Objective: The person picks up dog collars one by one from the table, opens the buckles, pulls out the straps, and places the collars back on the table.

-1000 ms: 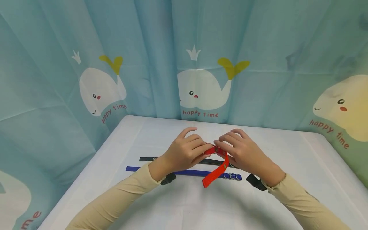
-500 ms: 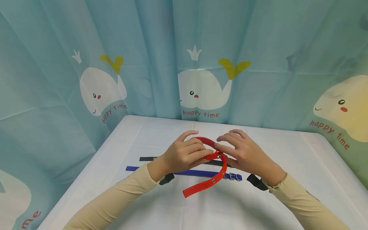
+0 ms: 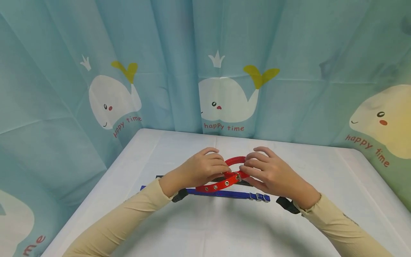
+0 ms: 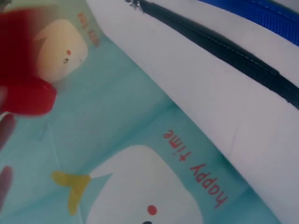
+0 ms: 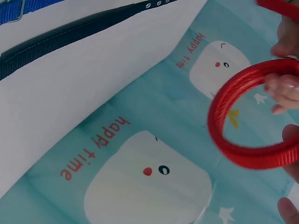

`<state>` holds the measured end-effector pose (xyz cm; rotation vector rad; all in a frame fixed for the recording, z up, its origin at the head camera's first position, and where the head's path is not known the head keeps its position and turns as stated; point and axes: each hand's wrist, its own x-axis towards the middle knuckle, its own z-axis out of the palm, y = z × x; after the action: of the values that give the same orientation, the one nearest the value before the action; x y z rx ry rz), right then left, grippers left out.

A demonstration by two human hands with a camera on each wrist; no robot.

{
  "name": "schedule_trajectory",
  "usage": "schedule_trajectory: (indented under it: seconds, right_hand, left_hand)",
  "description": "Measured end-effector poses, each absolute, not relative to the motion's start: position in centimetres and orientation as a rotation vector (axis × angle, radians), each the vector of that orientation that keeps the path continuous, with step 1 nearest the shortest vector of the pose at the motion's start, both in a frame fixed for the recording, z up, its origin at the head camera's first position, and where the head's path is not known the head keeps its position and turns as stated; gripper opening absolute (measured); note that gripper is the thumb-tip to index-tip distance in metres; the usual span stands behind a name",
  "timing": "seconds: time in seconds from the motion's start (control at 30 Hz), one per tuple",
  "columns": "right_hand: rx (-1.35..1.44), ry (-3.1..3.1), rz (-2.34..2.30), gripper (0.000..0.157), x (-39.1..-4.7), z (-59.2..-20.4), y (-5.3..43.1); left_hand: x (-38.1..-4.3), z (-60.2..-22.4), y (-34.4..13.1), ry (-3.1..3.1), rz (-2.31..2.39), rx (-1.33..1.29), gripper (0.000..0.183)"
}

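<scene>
Both hands hold a red collar (image 3: 232,180) above the table, bent into a round loop with a metal buckle (image 3: 238,177). The left hand (image 3: 197,169) pinches it just left of the buckle. The right hand (image 3: 271,171) pinches the loop's right side. A tail with metal eyelets runs from the buckle to the left, below the left hand; its end is partly hidden. In the right wrist view the red loop (image 5: 219,116) appears rounded, with fingertips (image 5: 285,88) at its far side. The left wrist view shows the red strap blurred.
A blue collar (image 3: 224,193) with metal rings and a buckle at its right end lies on the white table (image 3: 212,228). Behind it lies a black collar (image 3: 246,183), partly hidden by the hands. A whale-print curtain (image 3: 173,92) hangs behind the table.
The left hand has shifted left. The collar's eyelet tail has swung from hanging near the right hand to lying leftward under the left hand, and the loop now shows between the hands.
</scene>
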<state>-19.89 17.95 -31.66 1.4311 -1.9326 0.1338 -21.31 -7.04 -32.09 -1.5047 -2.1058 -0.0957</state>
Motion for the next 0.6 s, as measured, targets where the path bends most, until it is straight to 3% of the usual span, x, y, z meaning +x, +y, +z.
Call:
schedule_trajectory:
  seconds: [0.2,0.3,0.43,0.6]
  right_hand:
    - [1.413,-1.961,0.142,0.047,-19.8,-31.8,17.9]
    - [1.384,-1.987,0.156,0.042,-19.8,-31.8,17.8]
    - [1.334,-2.011,0.19,0.031,-19.7,-31.7,17.6]
    - [1.275,-2.019,0.254,0.039,-19.5,-31.6,17.0]
  left_hand:
    - [-20.6,-30.9,-7.2,-2.245,-0.124,-1.398,0.032]
    - [-19.7,-30.6,-6.6,-2.205,-0.18,-1.309,0.028]
    - [-18.8,-30.8,-5.5,-2.159,-0.072,-1.192,0.038]
    - [-18.4,-31.4,-4.7,-2.102,-0.044,-1.045,0.031]
